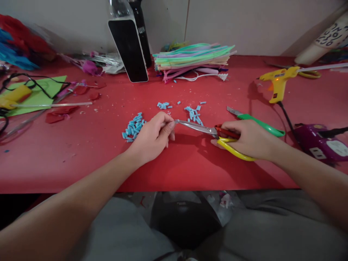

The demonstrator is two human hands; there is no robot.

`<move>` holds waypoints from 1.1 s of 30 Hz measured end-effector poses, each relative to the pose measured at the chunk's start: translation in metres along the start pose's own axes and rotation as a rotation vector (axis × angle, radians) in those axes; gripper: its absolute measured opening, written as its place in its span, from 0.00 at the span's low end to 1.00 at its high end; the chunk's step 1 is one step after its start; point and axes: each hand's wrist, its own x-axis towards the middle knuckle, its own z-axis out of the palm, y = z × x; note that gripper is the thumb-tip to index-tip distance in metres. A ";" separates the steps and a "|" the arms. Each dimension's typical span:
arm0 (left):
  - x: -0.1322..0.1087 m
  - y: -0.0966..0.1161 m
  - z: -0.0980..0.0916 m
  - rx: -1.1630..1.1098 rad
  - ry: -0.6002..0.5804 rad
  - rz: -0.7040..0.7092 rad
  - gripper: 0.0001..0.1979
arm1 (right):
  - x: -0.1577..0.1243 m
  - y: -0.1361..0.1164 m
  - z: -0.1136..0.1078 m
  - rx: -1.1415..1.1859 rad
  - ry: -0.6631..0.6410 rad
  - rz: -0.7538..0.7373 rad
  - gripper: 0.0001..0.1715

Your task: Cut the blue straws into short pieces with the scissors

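My right hand (244, 136) is closed around the red and yellow handles of a pair of scissors (199, 127). The blades point left, and their tips meet the fingertips of my left hand (156, 136). That hand is pinched at thumb and forefinger; whatever sits between them is too small to name. Beside it on the left lies a heap of short light-blue pieces (133, 127). Beyond the blades are a looser scatter of blue pieces (194, 115) and a small cluster (163, 105). Behind my right hand rests a green-handled utility knife (258, 123).
A yellow glue gun (279, 82) stands at the right, its cord near a purple power strip (320, 143). Pastel pipe cleaners (193, 59) are stacked at the back beside a black-faced box (129, 50). On the left, another yellow tool (16, 96) lies on green paper (43, 96).
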 end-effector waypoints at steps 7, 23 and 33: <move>0.001 0.001 0.000 0.000 0.001 -0.003 0.05 | 0.000 0.001 -0.002 0.015 -0.009 0.008 0.27; 0.003 0.005 0.002 0.020 0.043 -0.029 0.06 | 0.000 -0.002 -0.007 -0.035 -0.034 0.037 0.27; 0.003 0.006 0.002 0.004 0.030 -0.055 0.06 | 0.000 -0.004 -0.006 -0.008 -0.025 0.092 0.31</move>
